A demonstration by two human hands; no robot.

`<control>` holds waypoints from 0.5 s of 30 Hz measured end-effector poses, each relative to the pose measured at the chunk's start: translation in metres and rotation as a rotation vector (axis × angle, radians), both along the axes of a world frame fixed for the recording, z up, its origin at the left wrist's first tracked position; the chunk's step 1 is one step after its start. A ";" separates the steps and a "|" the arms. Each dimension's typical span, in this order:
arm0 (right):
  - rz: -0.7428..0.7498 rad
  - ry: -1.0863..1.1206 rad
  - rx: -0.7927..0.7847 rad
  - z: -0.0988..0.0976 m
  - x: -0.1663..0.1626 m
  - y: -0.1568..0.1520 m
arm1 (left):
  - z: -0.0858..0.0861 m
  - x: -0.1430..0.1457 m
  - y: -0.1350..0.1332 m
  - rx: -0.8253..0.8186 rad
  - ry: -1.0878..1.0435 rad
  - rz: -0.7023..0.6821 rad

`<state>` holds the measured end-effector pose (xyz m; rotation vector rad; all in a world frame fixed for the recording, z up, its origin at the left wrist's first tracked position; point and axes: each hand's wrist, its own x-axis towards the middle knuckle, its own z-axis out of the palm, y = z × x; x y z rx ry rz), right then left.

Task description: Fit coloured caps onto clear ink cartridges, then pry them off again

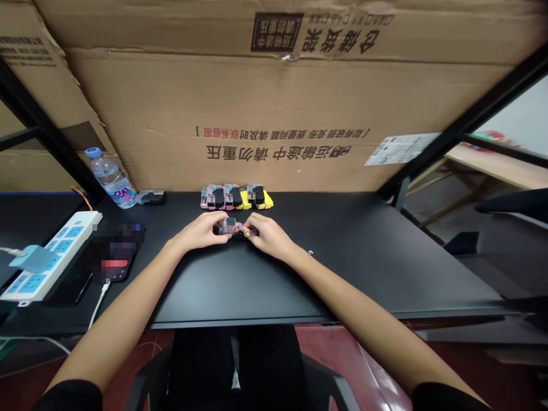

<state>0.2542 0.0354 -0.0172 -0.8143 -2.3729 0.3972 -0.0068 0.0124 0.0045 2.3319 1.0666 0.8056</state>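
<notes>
Both my hands meet at the middle of the black desk point(363, 257). My left hand point(201, 231) and my right hand point(268, 235) are closed around one small clear plastic cartridge point(232, 226) with a black top and reddish parts. It sits low, at or just above the desk surface. Behind it, against the cardboard, stands a row of similar cartridges point(235, 197), pink ones on the left and yellow ones on the right, each with a black cap.
A large cardboard sheet point(274, 114) walls off the back of the desk. At the left are a water bottle point(112, 178), a white power strip point(51, 254), a phone point(113, 254) on a cable and a small dark object point(152, 197). Black frame bars slant at both sides.
</notes>
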 end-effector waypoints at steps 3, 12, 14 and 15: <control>0.014 0.025 -0.019 -0.001 0.002 0.003 | -0.002 -0.002 0.002 0.030 -0.015 0.014; -0.109 0.072 0.083 0.001 0.031 0.029 | 0.003 -0.013 0.007 0.051 -0.337 0.296; -0.240 0.104 0.126 0.002 0.047 0.040 | 0.002 -0.021 0.014 0.065 -0.436 0.425; -0.323 0.113 0.139 0.003 0.056 0.046 | 0.002 -0.026 0.018 0.059 -0.475 0.493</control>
